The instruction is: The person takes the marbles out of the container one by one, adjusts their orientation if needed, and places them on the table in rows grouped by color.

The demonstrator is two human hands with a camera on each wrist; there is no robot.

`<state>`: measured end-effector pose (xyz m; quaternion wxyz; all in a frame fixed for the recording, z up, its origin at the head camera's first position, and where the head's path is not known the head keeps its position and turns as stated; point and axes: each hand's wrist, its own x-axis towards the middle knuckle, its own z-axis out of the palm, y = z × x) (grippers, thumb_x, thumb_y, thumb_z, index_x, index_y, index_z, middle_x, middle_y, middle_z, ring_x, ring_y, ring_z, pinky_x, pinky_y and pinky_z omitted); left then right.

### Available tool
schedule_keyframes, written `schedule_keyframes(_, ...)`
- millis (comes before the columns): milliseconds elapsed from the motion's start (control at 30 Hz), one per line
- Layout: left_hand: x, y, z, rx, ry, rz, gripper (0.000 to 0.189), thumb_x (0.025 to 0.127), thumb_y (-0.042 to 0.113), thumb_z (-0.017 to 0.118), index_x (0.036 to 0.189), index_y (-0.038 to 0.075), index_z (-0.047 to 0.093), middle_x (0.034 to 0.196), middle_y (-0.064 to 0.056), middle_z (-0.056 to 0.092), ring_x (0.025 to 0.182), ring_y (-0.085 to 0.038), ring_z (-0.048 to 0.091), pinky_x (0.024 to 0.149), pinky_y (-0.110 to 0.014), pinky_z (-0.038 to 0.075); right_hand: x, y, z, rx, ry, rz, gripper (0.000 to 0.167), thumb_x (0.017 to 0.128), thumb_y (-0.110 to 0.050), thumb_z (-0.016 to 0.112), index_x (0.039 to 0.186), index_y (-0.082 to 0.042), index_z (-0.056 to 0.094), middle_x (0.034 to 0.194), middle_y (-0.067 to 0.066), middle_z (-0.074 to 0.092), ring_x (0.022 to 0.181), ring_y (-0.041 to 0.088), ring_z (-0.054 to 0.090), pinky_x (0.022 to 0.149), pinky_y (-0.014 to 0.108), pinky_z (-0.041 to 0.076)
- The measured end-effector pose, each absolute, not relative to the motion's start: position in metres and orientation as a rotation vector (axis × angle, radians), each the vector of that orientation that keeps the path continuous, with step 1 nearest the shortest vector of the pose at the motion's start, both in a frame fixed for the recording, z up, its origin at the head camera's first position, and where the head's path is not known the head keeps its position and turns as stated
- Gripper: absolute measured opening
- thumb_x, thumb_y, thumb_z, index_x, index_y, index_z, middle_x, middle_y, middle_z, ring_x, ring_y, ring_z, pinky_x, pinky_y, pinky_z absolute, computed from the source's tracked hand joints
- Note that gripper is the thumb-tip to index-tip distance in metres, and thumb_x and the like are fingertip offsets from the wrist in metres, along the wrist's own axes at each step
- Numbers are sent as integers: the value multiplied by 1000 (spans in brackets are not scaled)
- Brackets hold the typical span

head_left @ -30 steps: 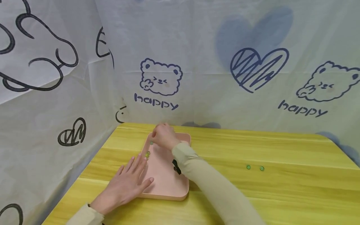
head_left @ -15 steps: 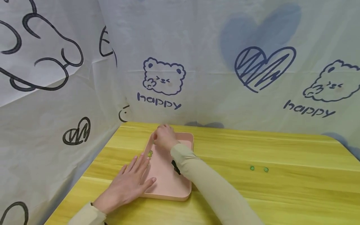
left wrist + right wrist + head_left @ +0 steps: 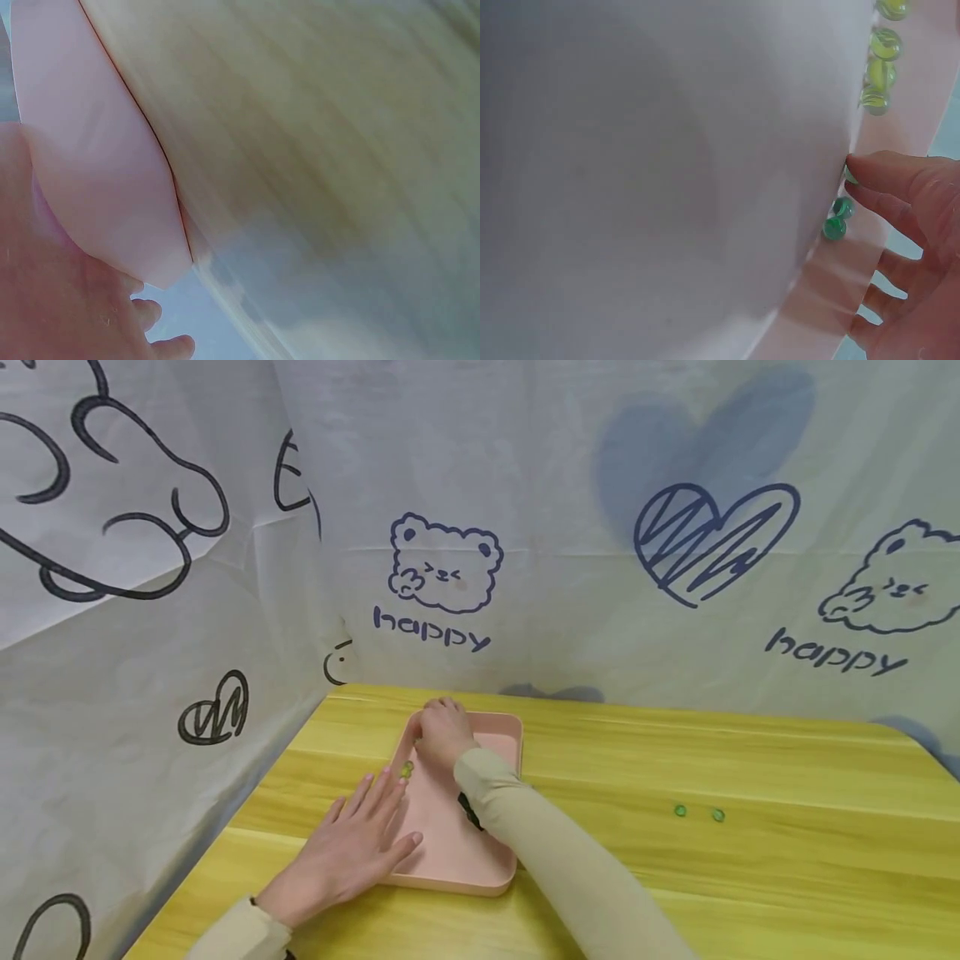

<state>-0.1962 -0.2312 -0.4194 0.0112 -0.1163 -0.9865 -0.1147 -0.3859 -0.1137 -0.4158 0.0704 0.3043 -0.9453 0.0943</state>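
Note:
A shallow pink tray (image 3: 450,852) lies on the table. My right hand (image 3: 444,732) reaches into its far left corner; thumb and forefinger pinch a green marble (image 3: 850,175) against the tray's left wall, as the right wrist view shows. Two more green marbles (image 3: 838,217) sit beside those fingertips. Along the same wall is a row of several yellow-swirled marbles (image 3: 881,73), partly hidden by my left fingers in the head view. My left hand (image 3: 345,847) lies with straight, spread fingers over the tray's left rim, its thumb reaching over the tray's near left part.
Two green marbles (image 3: 680,811) lie apart on the yellow wood-grain table (image 3: 787,877), right of the tray. A printed white cloth (image 3: 555,635) hangs behind the table and along its left side. The black band on my right wrist (image 3: 471,812) hangs over the tray.
My right hand has shifted slightly nearer along the tray's left wall, and the green marble seen by its fingertips is now covered in the head view. The left hand stays put; the head view turned slightly left.

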Motion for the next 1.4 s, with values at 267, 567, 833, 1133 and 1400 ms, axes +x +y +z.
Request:
schedule_keyframes(267, -196, -231, -419, -376, -3075, -359, 81, 98, 66, 32, 157, 10, 26, 164, -10, 8, 148, -36, 9, 112, -64, 14, -387, -112, -416, 912, -2842, 297, 11, 93, -24, 70, 99, -26, 78, 113, -3, 63, 115, 21, 50, 110, 41, 31)
schedule_keyframes(567, -196, -232, -418, -367, -3080, -378, 81, 99, 65, 35, 157, 9, 25, 164, -12, 8, 148, -36, 8, 113, -63, 13, -381, -109, -406, 895, -2852, 337, 13, 94, -25, 68, 99, -22, 79, 114, -2, 63, 113, 21, 50, 108, 40, 33)
schedule_keyframes(833, -196, -231, -419, -362, -3082, -395, 78, 101, 63, 28, 157, 9, 25, 164, -12, 8, 148, -37, 7, 112, -64, 13, -380, -102, -399, 882, -2841, 348, 10, 91, -25, 71, 94, -19, 79, 111, -1, 63, 111, 22, 52, 104, 40, 37)
schedule_keyframes(1133, -196, -230, -417, -344, -3083, -374, 62, 107, 46, 25, 157, 8, 22, 164, -11, 10, 148, -37, 7, 112, -64, 13, -381, -93, -399, 870, -2843, 399, 12, 90, -24, 71, 97, -18, 80, 113, 0, 64, 111, 22, 51, 103, 37, 37)
schedule_keyframes(1400, -196, -230, -418, -320, -3093, -388, 57, 108, 38, 28, 157, 9, 21, 164, -10, 8, 149, -35, 6, 113, -64, 12, -376, -83, -387, 902, -2822, 480, 14, 89, -26, 74, 97, -16, 80, 124, 3, 63, 120, 25, 49, 107, 39, 34)
